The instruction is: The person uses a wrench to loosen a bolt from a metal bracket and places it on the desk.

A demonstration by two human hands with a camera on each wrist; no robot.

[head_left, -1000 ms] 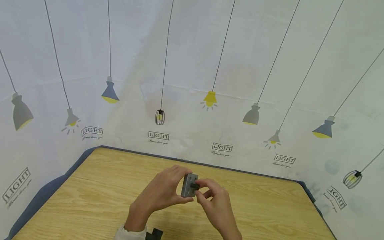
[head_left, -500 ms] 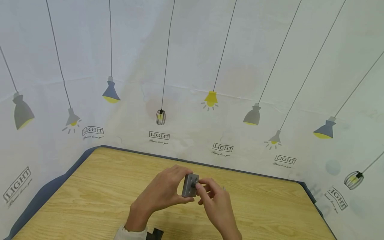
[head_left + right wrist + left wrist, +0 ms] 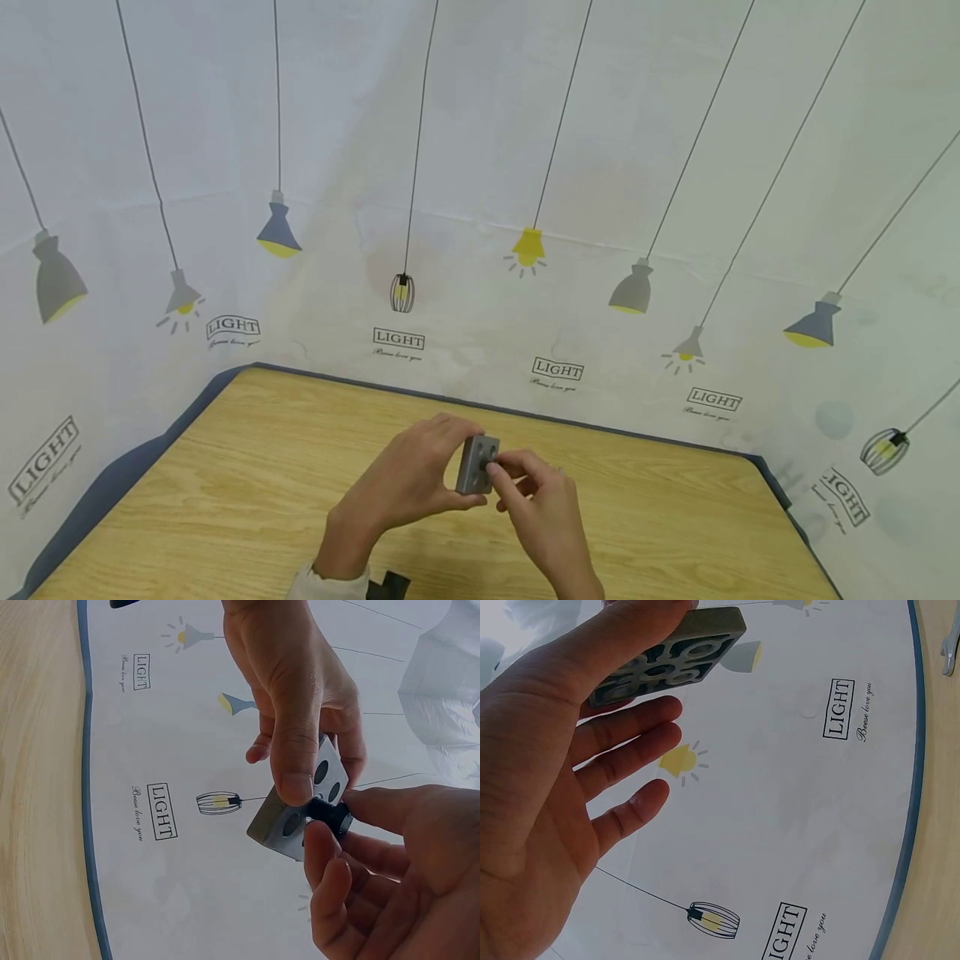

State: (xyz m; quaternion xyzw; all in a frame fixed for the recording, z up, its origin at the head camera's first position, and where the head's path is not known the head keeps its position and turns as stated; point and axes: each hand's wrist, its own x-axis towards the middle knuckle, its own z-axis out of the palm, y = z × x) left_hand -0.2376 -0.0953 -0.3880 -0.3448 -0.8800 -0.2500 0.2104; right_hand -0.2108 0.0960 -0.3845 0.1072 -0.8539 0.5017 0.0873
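Note:
Above the table, my left hand [image 3: 401,475] grips a grey rectangular block [image 3: 472,468] by its edges between thumb and fingers. Round holes show on its face in the right wrist view, and its other side is patterned with rings in the left wrist view. From the right, my right hand [image 3: 547,508] pinches a short black cylindrical knob [image 3: 337,819] that stands out from the middle of the block's face. In the head view the fingertips mostly cover this knob. How deep it sits in the block is hidden.
A wooden table [image 3: 247,500] with a dark blue edge lies below both hands. Behind it hangs a white sheet [image 3: 480,150] printed with lamps. A metal wrench-like tool [image 3: 950,652] lies on the table. A dark object [image 3: 390,586] shows beside the left sleeve.
My right thumb and fingers have shifted around the black knob, which now shows less in the head view. The left hand and block have stayed almost still.

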